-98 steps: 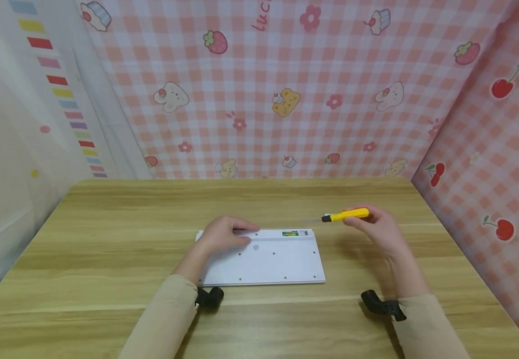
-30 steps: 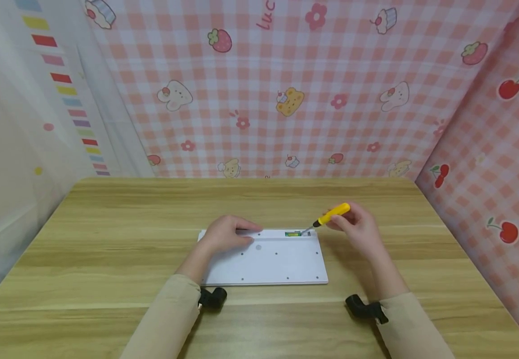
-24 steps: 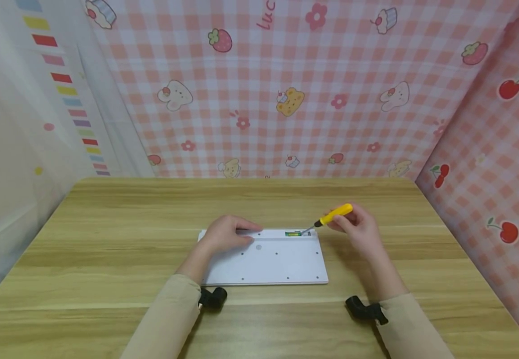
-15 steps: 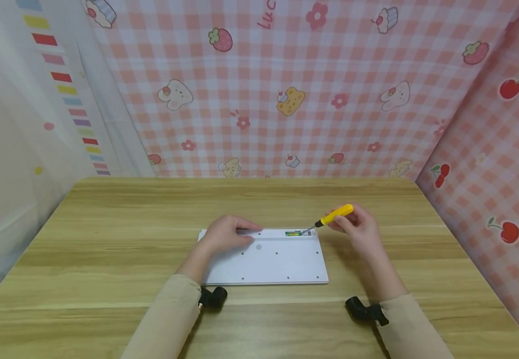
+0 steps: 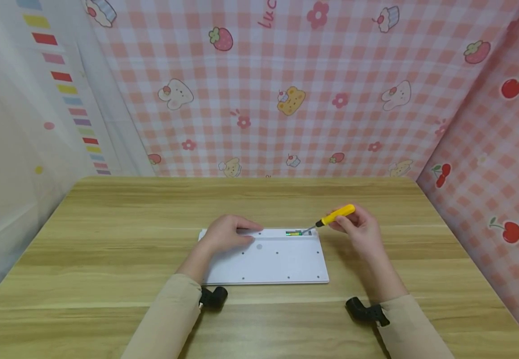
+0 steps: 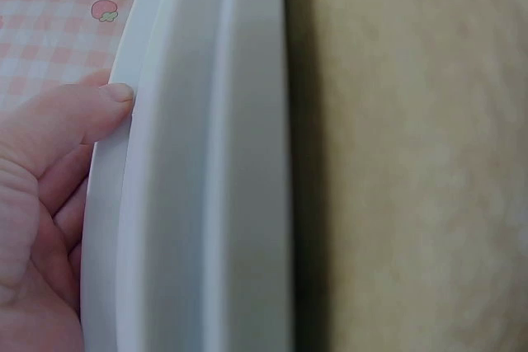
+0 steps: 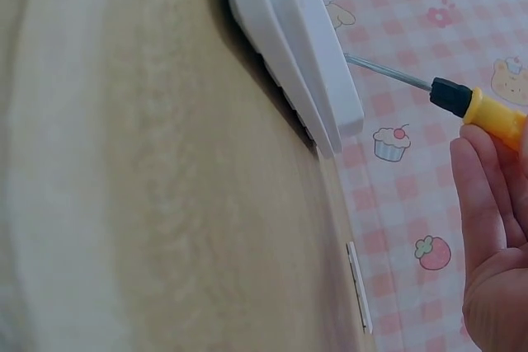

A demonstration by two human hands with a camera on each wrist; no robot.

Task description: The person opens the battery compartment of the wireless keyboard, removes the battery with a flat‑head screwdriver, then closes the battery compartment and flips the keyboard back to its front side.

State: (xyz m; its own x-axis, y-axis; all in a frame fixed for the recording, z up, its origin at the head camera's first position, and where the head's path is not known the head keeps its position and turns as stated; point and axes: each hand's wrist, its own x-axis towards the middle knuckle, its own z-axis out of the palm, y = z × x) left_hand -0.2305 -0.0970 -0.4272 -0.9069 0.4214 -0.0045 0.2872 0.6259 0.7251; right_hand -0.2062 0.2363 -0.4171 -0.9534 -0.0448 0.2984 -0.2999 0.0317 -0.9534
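Observation:
A white keyboard (image 5: pixel 263 262) lies face down on the table, small dark screw holes across its back. Along its raised far strip is an uncovered battery slot, where a green battery (image 5: pixel 293 233) shows. My left hand (image 5: pixel 224 234) holds the keyboard's left part at this strip, fingers along the far edge and thumb on the back; in the left wrist view the thumb (image 6: pixel 107 109) lies against the white casing. My right hand (image 5: pixel 361 229) pinches a yellow screwdriver (image 5: pixel 339 214) with a black collar. Its metal shaft slants down left, the tip at the battery's right end.
A thin white strip-like piece (image 7: pixel 360 288) lies on the wooden table (image 5: pixel 259 324) beyond the keyboard's corner in the right wrist view. Black wrist cameras (image 5: pixel 367 310) jut from both sleeves. A pink checked cloth (image 5: pixel 241 65) hangs behind the table.
Since the oldest frame my right hand has moved left with the screwdriver, bringing its tip down to the battery slot. Over the last second both hands stay almost still.

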